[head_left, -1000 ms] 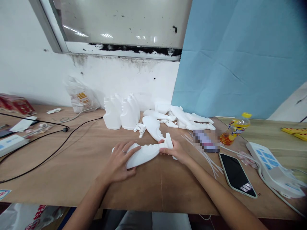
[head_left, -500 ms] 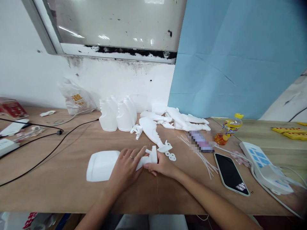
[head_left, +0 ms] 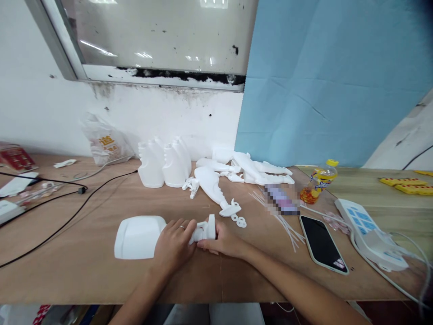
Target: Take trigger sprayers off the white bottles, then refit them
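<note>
A white plastic bottle (head_left: 139, 238) lies on its side on the brown-covered table, its base to the left and its neck end to the right. My left hand (head_left: 176, 241) is wrapped round the bottle's narrower part. At the neck sits a white trigger spray head (head_left: 207, 229), and my right hand (head_left: 225, 239) grips it with the thumb in front. Some of the fingers are hidden behind the parts. Just beyond the right hand lie a loose white trigger piece (head_left: 231, 208) and small white rings (head_left: 241, 221).
Several white bottles (head_left: 151, 167) stand by the wall, with more lying down (head_left: 209, 184) beside them. To the right are thin white tubes (head_left: 287, 228), a phone (head_left: 323, 243), a drink bottle (head_left: 318, 183) and a white power strip (head_left: 370, 234). Black cables (head_left: 91, 203) cross the left side.
The bottle and both hands have shifted slightly left and toward me. The spray head has turned, its long part now pointing less upward. The whole view has also moved a little.
</note>
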Demonstrator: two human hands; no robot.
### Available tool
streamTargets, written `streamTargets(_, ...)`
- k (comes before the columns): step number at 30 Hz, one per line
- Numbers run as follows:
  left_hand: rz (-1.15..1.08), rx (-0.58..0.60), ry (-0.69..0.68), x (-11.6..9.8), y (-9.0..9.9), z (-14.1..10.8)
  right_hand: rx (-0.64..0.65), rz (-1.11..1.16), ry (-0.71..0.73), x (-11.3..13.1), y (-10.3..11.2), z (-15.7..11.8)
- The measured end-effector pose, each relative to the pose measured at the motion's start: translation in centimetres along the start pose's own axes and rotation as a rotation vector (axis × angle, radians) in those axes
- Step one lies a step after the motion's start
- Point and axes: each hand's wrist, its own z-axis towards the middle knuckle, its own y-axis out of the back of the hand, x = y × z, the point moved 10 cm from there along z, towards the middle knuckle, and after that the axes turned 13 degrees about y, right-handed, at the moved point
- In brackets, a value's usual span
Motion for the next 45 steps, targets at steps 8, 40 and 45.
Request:
streamTargets(8, -0.230, -0.135, -0.071, -0.3, 4.2, 0.7, -0.153, 0.086, 0.133, 2.9, 2.9, 0.8)
streamTargets(40, -0.184, -0.140, -0.026, 4.9, 0.4, -0.8, -0.840, 0.293, -0.098, 1.9, 25.5, 9.7)
streamTargets(45, -0.185, 0.165, 0.139, 6.1, -2.4, -0.2, -0.763, 0.167, -0.183, 2.7, 25.7, 8.0)
